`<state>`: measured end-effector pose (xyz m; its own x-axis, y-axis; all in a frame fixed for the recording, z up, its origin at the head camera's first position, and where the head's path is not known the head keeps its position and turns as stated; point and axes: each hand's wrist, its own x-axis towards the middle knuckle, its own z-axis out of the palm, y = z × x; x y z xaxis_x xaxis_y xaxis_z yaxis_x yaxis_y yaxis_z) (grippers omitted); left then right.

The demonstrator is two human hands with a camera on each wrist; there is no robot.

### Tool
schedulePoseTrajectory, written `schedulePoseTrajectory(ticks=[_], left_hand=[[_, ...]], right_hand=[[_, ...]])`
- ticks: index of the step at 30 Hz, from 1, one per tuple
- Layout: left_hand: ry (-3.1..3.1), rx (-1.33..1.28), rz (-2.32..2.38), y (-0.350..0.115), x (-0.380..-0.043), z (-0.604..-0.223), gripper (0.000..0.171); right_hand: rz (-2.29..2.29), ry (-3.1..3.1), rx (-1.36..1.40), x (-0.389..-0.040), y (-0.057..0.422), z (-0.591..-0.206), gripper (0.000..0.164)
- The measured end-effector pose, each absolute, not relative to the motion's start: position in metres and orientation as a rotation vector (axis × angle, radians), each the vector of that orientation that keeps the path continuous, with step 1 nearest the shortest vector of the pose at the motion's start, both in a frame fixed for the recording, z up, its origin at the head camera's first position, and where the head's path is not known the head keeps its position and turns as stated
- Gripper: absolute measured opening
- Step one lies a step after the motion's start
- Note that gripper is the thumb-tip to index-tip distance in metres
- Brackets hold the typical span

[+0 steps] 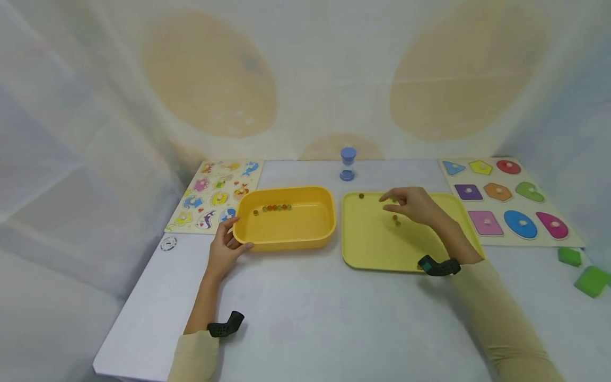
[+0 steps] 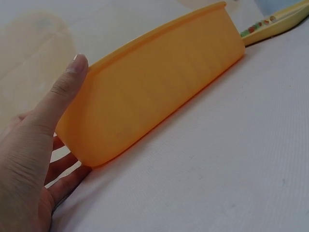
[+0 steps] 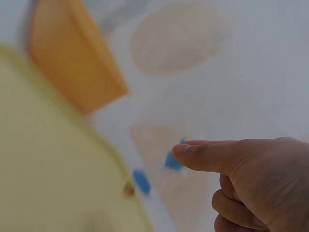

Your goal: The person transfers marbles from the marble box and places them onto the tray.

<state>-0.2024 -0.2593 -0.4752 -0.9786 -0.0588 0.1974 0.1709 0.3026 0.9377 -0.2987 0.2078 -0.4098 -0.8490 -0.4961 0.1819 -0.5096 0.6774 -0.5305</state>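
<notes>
My left hand [image 1: 225,250] holds the left end of a deep orange-yellow plastic bin [image 1: 286,245]. In the left wrist view the thumb lies along its near corner and the fingers reach around the end. Inside, a row of small round beads [image 1: 279,208] in amber, orange and green lines the far side. Over a shallow yellow tray [image 1: 372,244] hovers my right hand [image 1: 414,206], thumb and index tips slightly apart, no bead visible between them. In the right wrist view its other fingers are curled. Amber beads [image 1: 395,217] lie beneath this hand; another bead [image 1: 361,196] sits at the tray's far edge.
A blue sand timer [image 1: 348,163] stands behind the bin and tray. An animal puzzle board [image 1: 219,197] lies at the back left, a shape puzzle board [image 1: 506,199] at the back right. Green blocks [image 1: 593,281] rest near the table's right edge.
</notes>
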Motion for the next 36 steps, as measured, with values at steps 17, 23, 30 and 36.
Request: schedulePoseTrajectory(ticks=[17, 23, 30, 36], left_hand=[[-2.357, -0.111, -1.762, -0.263, -0.201, -0.474, 0.072], [-2.376, -0.105, -1.765, -0.261, -0.204, -0.477, 0.073], [-2.362, -0.133, -1.746, -0.265, -0.208, -0.487, 0.073], [-2.359, -0.126, -1.782, -0.265, -0.207, -0.482, 0.071]], right_hand=[[1.103, -2.864, 1.509, -0.377, 0.004, -0.386, 0.019], [0.98, -2.932, 1.485, -0.381, -0.028, -0.407, 0.018], [0.892, -2.993, 1.429, -0.375, -0.044, -0.42, 0.023], [0.872, -3.102, 1.32, -0.37, -0.048, -0.43, 0.024]])
